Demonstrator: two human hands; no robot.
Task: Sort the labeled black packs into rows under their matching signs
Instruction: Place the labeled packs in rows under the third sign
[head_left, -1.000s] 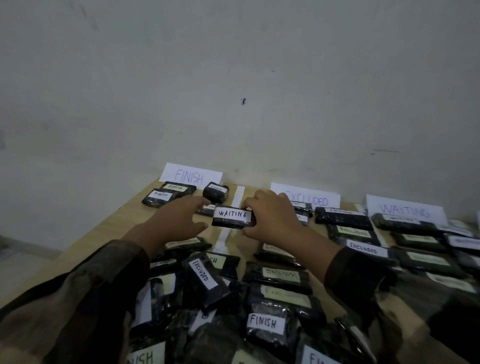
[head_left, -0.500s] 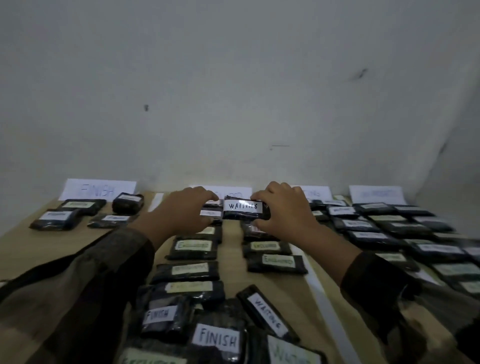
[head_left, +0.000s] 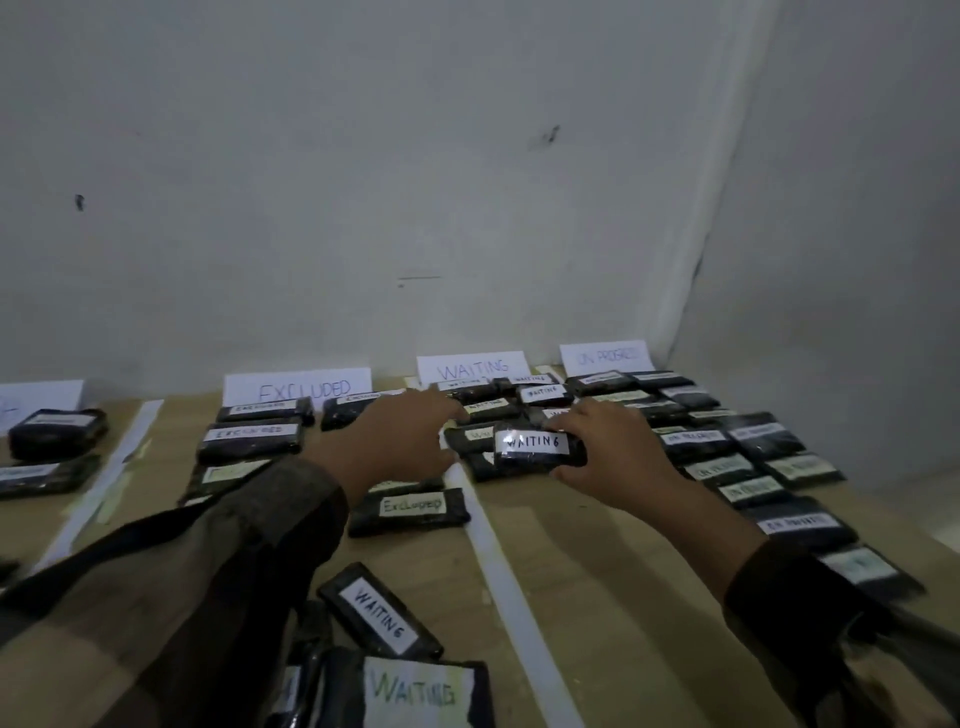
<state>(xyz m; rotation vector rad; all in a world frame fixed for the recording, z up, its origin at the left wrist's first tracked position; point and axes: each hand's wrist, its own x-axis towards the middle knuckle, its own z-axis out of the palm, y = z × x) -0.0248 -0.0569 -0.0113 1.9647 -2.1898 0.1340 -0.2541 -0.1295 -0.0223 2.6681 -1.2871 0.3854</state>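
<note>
Right hand (head_left: 613, 457) grip pinching WAITING pack (head_left: 535, 447), left hand (head_left: 405, 441) grip indeterminate (palm side hidden), WAITING sign (head_left: 470, 366) lower edge covered

EXCLUDED sign (head_left: 297, 387), WAITING sign (head_left: 471, 368), pack labelled WAITING (head_left: 530, 447), pack labelled EXCLUDED (head_left: 410, 506)

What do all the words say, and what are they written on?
"EXCLUDED" - the EXCLUDED sign at the back.
"WAITING" - the WAITING sign to its right.
"ON PROGRESS" - the ON PROGRESS sign, faint.
"WAITING" - the held pack in the right hand.
"EXCLUDED" - the lone pack by the white strip.
"WAITING" - the slanted pack, and the nearest pack.
Unreadable: the far-left sign, cut off; the right-row packs, blurred.
</note>
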